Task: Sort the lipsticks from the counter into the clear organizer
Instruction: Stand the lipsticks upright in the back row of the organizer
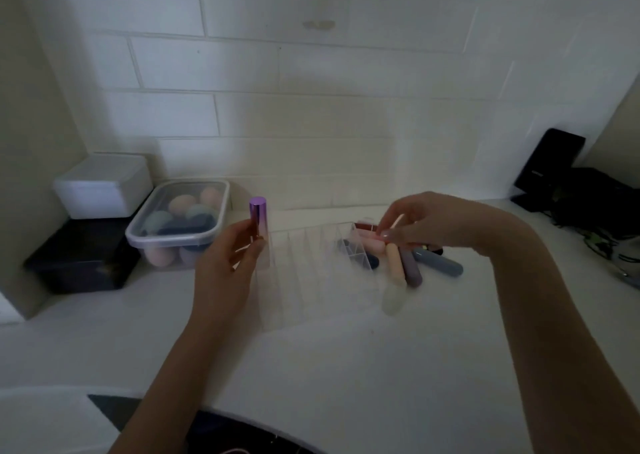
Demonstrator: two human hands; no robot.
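The left hand [227, 263] grips a purple lipstick [258, 219] upright beside the clear organizer [311, 263]; right-hand fingers [386, 234] pinch a pink lipstick [372, 244] (among others on the surface).

I note a metallic purple lipstick [258, 220], fading to pale pink lower down. The organizer [304, 266] is clear and colourless. On the white surface [346, 367] I record a pale pink tube [369, 242], a peach tube [395, 261], a mauve tube [412, 269], a slate-blue tube [440, 263], a navy tube [370, 261] and a dark red one [366, 227]. The lidded tub [178, 225] holds peach, pink, teal and navy sponges. I see a white box [104, 185] on a black box [83, 259]. Wall tiles [311, 107] are white.
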